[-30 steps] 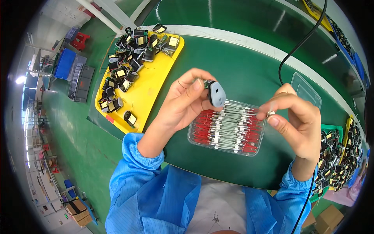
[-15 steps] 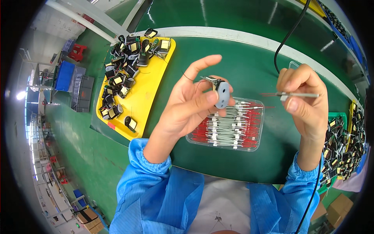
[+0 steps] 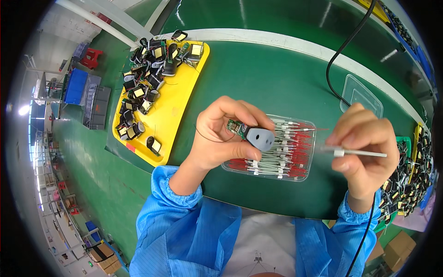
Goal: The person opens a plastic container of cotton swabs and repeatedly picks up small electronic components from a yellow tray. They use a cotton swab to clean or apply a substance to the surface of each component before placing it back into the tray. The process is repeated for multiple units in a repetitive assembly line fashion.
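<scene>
My left hand (image 3: 226, 136) is closed around a small electronic assembly (image 3: 260, 138) with a grey rounded end that has dark holes. A green circuit board and a thin dark wire stick out on its wrist side. Between thumb and fingers of my right hand (image 3: 367, 150) is a thin whitish cable (image 3: 362, 153) with a white connector; its far end is blurred. Behind and below the left hand lies a clear plastic box (image 3: 295, 179) full of similar pale cables with red wire ends. The left fingers hide part of this box.
A yellow tray (image 3: 177, 111) with several black assemblies stands at the left of the green table. A clear lid (image 3: 364, 94) lies at the right, beside a hanging black cable (image 3: 328, 69). More assemblies (image 3: 404, 184) fill containers at the far right.
My left hand has curled its raised finger in and turned the assembly, so its grey end now tilts toward the right. My right hand has shifted slightly right and down with the cable.
</scene>
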### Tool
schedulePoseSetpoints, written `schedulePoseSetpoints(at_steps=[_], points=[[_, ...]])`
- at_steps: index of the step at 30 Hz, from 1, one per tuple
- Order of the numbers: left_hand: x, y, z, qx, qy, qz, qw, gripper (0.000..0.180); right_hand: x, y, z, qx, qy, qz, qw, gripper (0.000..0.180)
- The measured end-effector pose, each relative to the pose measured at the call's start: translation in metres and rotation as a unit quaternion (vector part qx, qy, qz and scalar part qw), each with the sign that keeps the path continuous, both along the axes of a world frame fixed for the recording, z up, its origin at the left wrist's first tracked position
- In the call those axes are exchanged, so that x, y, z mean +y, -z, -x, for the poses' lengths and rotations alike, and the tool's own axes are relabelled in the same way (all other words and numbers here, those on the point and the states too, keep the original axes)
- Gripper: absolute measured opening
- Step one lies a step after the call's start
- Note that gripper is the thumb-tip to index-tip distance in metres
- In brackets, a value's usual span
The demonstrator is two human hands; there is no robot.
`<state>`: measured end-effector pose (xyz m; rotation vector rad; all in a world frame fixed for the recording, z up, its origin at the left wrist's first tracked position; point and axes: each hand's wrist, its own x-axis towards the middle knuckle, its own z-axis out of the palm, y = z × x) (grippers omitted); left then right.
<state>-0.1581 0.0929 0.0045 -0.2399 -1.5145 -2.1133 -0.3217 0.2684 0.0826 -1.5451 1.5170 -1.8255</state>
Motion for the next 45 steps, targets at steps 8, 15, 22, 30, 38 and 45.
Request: schedulePoseSetpoints(at_steps=[8,15,22,30,38,45], points=[[0.008,-0.01,0.0,-0.008,-0.004,0.001,1.0,0.047,0.002,0.002,-0.008,0.126,-0.012,0.041,0.991,0.032],[0.013,-0.004,0.004,0.037,0.003,-0.021,0.999,0.044,0.002,0.001,-0.01,0.13,-0.013,0.039,0.991,0.028],[0.013,-0.004,0.004,0.044,0.009,-0.031,0.999,0.045,0.0,0.003,-0.008,0.149,-0.015,0.037,0.988,0.028],[0.009,-0.006,0.006,0.045,0.021,0.015,0.999,0.044,0.002,-0.002,-0.016,0.173,0.018,0.036,0.984,0.028],[0.009,-0.002,0.005,0.036,0.018,-0.009,0.999,0.046,0.008,-0.003,-0.027,0.24,0.041,0.048,0.969,0.034],[0.01,-0.002,0.003,0.032,0.015,-0.022,0.999,0.046,0.006,0.004,-0.028,0.295,0.052,0.109,0.948,0.036]])
